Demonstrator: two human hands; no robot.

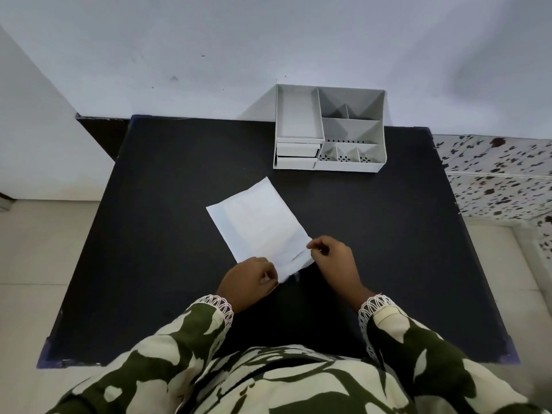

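A white sheet of paper [257,222], apparently folded, lies tilted on the black table [388,249], its long side running up-left. My left hand [249,280] pinches the paper's near corner, which is lifted and blurred. At the near right edge of the sheet, my right hand [333,255] pinches the paper between thumb and curled fingers. Both wrists come out of green-and-cream patterned sleeves with lace cuffs.
A grey desk organiser [298,121] with several open compartments and two small drawers stands at the table's back edge against the white wall. A speckled tiled surface [501,174] lies right of the table. Pale floor flanks the table on both sides.
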